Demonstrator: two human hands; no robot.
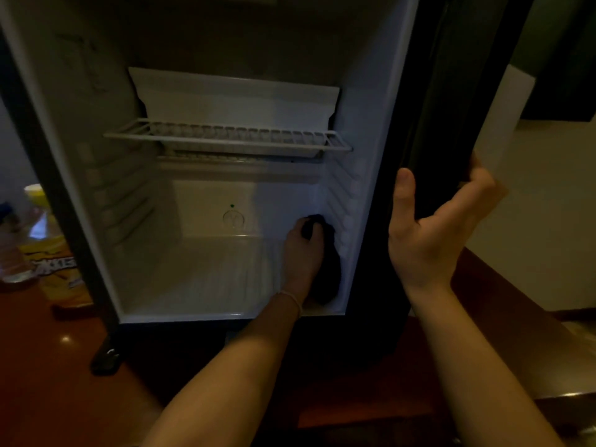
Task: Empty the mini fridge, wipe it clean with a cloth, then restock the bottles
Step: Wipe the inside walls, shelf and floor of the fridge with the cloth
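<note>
Cloth [327, 269], dark, lies bunched against the mini fridge [200, 279] wall at 3 o'clock of the left hand [303, 250], whose fingers curl round it. Right hand [432, 230] clasps the fridge's outer edge at 3 o'clock.

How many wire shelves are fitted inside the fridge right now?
1. The wire shelf sits across the upper part of the fridge, under the white tray. The empty rail slots lower down hold none.
</note>
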